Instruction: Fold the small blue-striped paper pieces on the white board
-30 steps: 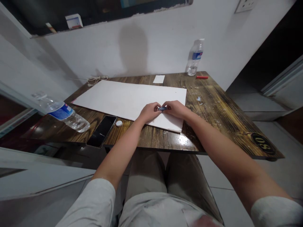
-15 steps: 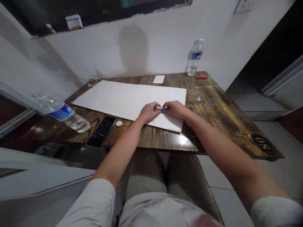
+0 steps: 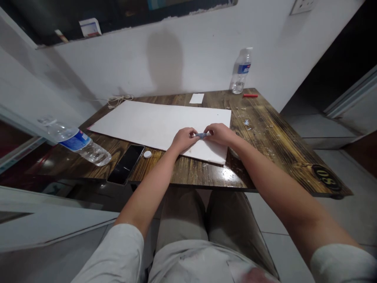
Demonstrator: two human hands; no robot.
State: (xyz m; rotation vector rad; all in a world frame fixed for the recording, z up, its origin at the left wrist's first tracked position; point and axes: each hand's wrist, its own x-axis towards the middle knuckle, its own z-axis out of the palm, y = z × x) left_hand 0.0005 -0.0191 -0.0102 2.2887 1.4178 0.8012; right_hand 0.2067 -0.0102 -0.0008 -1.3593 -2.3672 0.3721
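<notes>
Pinching a small blue-and-silver object (image 3: 201,135) from both sides, your left hand (image 3: 184,140) and right hand (image 3: 219,133) meet above the near part of a large white sheet (image 3: 147,122). Both hands are closed narrowly on that one object, its ends tucked between your fingertips; it is too small to tell what it is. The sheet, one in number, lies flat on a dark-stained wooden table (image 3: 273,157), and your hands rest close to its near edge.

Left of the sheet's near corner you have one black smartphone (image 3: 125,164), lying face up, with one white bottle cap (image 3: 147,154) just beside it. One plastic water bottle (image 3: 79,143) lies on its side past the phone, its neck jutting beyond the table's left side. A second water bottle (image 3: 240,70) stands upright at the far right corner, near one red stick (image 3: 250,95). One small white paper slip (image 3: 196,98) lies just beyond the sheet's far edge, and one tiny white star-shaped piece (image 3: 246,122) sits to its right among scattered small scraps (image 3: 235,108). One coil of white cord (image 3: 119,101) lies at the far left corner. Nothing stands between your hands and the object.
</notes>
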